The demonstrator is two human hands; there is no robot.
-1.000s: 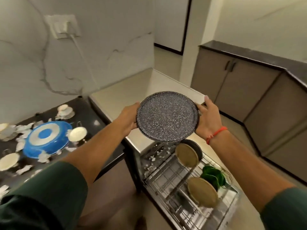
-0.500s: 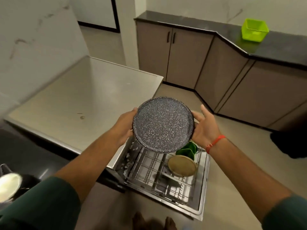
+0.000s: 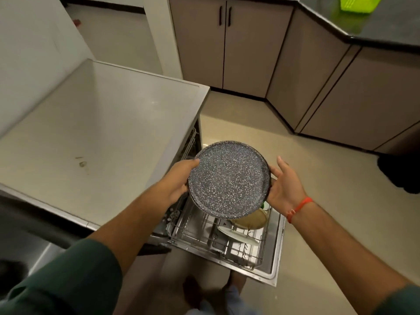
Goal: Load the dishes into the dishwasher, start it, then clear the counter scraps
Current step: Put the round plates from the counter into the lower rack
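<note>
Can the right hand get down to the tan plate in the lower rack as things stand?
Probably not yet. The right hand is busy steadying the speckled plate, which the left hand grips too, and that plate hangs directly over the tan plate in the rack.

both forearms extended forward, green sleeves pushed back. left hand curled, gripping at its fingertips — right hand fingers straight, palm inward, red thread at wrist.

No readable text, label or number shows anywhere, as far as this blurry view allows.
</note>
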